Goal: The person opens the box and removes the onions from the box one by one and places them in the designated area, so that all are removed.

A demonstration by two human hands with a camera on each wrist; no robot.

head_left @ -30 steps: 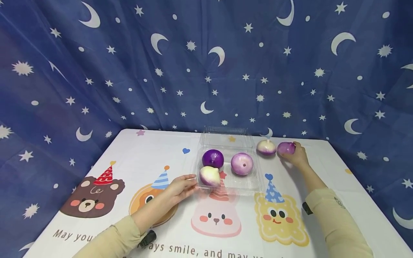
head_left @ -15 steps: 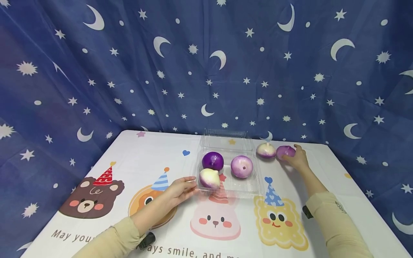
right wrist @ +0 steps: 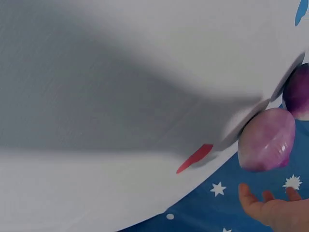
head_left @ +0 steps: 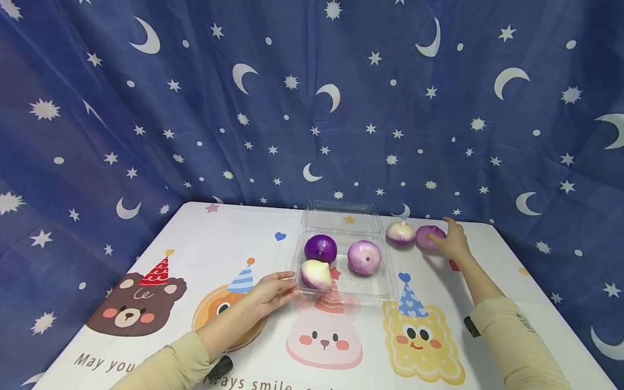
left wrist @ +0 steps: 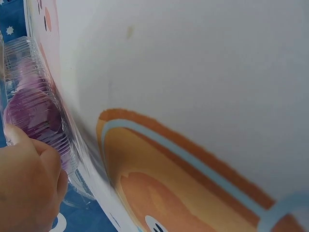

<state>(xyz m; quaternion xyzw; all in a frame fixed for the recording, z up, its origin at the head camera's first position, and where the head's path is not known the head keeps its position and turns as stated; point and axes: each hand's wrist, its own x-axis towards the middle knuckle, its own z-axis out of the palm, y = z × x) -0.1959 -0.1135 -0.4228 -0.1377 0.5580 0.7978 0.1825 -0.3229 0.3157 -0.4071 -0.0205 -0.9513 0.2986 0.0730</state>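
Note:
My left hand (head_left: 273,291) holds the near left corner of a clear plastic box (head_left: 361,284), its fingers at the ribbed side wall in the left wrist view. The box's lid stands open at the back. Inside sit a dark purple onion (head_left: 320,249), a white-and-purple onion (head_left: 316,274) and a pale purple onion (head_left: 364,258). My right hand (head_left: 454,241) is beside a purple onion (right wrist: 267,140) right of the box, its fingers apart from it in the right wrist view. Another white-topped onion (head_left: 401,233) lies between that onion and the box.
The white tablecloth (head_left: 234,227) has printed cartoon faces and lettering. A blue curtain (head_left: 273,184) with moons and stars hangs right behind the table's back edge, close to the lid and the two loose onions.
My right hand has let go of the purple onion, its fingers spreading and drawing off to the right. The left hand stays at the box. The head view has tilted slightly upward.

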